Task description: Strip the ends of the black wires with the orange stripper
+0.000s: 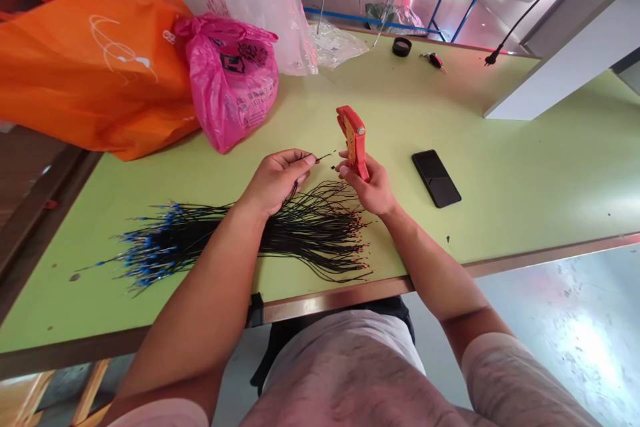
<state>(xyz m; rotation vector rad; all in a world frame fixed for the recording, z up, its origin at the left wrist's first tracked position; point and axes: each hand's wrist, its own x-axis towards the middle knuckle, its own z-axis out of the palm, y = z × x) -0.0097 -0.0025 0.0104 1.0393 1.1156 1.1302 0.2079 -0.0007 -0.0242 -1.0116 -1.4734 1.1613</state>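
Note:
Between the thumb and fingers of my left hand (281, 177) is a thin black wire (324, 158), its end pointing right. My right hand (373, 183) is wrapped round a red wire stripper (356, 137) with a yellowish inner part, its head tilted up and away from me. The wire's end is a short way left of the tool, apart from it. Beneath my hands lies a bundle of black wires (310, 230), with blue terminals (155, 247) at the left ends and copper-coloured tips at the right ends.
A black phone (436, 178) lies right of my right hand. Orange bag (95, 60), pink plastic bag (233, 83) and clear plastic bags (260, 7) stand back left. Farther back are a black round cap (401, 47), keys (434, 61), a power plug (493, 57) and a white post (555, 57).

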